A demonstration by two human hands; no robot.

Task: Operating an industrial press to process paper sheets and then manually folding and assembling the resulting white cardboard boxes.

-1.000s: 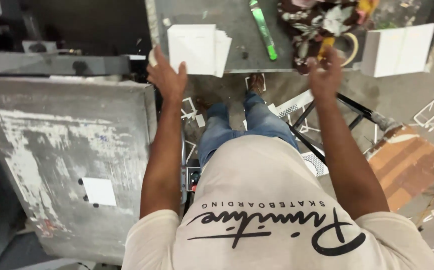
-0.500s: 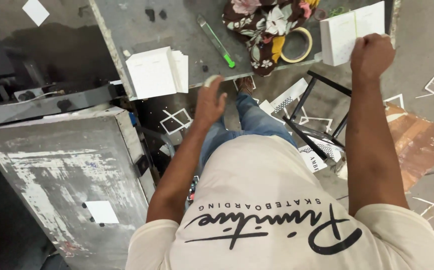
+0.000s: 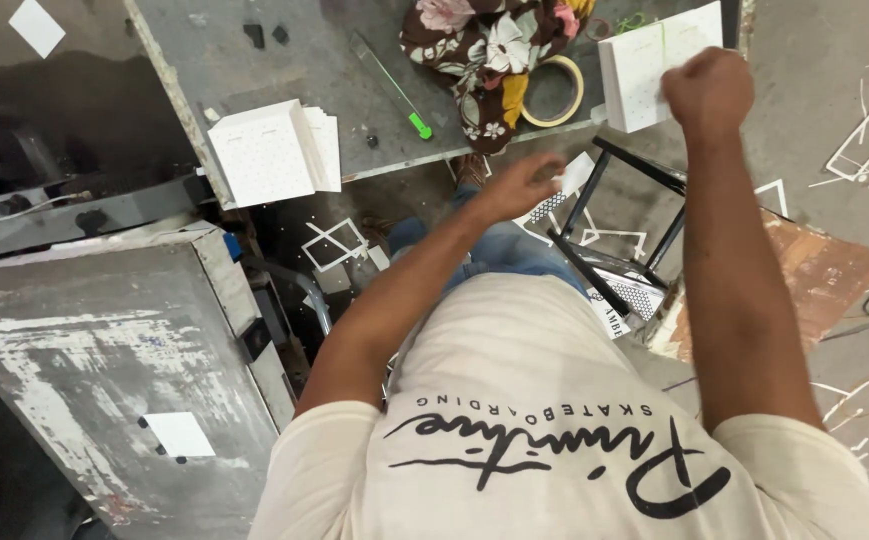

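My right hand (image 3: 706, 92) is curled into a fist on the lower right edge of a stack of white cards (image 3: 644, 62) lying on the grey worktable (image 3: 284, 60). My left hand (image 3: 519, 185) hovers blurred below the table edge, above my jeans-clad knee, with its fingers apart and nothing in it. A second stack of white dotted cards (image 3: 272, 152) lies at the table's near edge, left of my left hand.
A flowered cloth (image 3: 484, 50), a roll of tape (image 3: 552, 90) and a green-tipped tool (image 3: 394, 88) lie on the table. A worn metal machine top (image 3: 84, 340) with a white card (image 3: 178, 434) stands at left. A black stool frame (image 3: 614, 230) and paper scraps cover the floor.
My right hand swung right from the cloth to the right card stack and closed there. My left hand left the other stack and dropped toward the middle, below the table edge.
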